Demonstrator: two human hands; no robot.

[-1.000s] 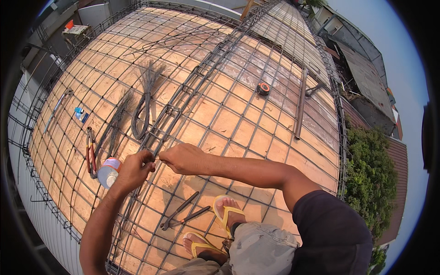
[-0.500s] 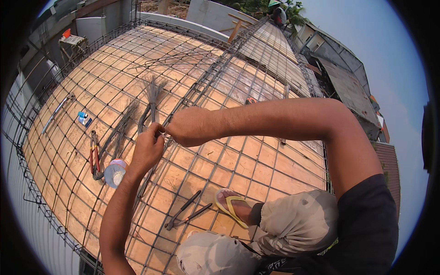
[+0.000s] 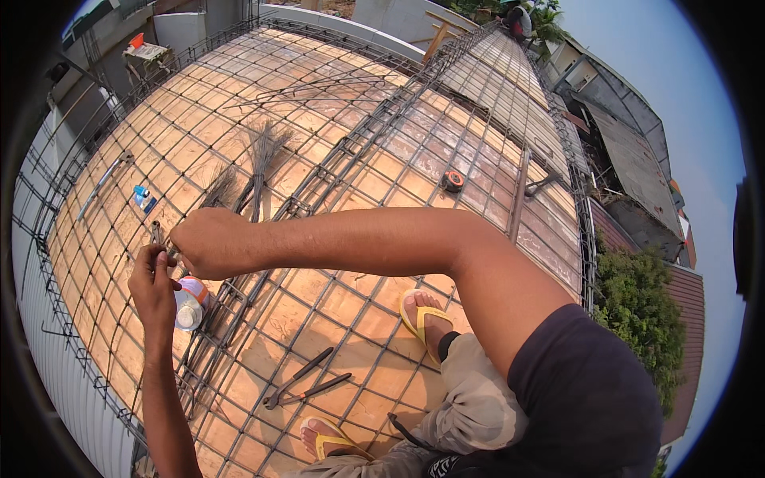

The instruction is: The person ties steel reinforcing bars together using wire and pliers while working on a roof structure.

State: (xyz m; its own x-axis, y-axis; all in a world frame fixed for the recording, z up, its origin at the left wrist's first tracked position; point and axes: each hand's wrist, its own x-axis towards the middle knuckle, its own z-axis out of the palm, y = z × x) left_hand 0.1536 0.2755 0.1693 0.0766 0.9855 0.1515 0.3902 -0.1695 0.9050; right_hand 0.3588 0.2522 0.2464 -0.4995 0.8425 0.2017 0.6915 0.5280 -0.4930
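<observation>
Fingers (image 3: 163,259) of both my hands pinch thin tie wire — springy, light, I judge; grip near its ends, just above the bottle (image 3: 190,303).

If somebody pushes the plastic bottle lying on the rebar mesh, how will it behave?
The plastic bottle lies on its side, so it would probably roll, though the rebar mesh may catch it. It looks small and likely light.

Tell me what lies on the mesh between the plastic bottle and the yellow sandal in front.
In the head view, pincers lie on the rebar mesh between the plastic bottle and the near yellow sandal.
</observation>
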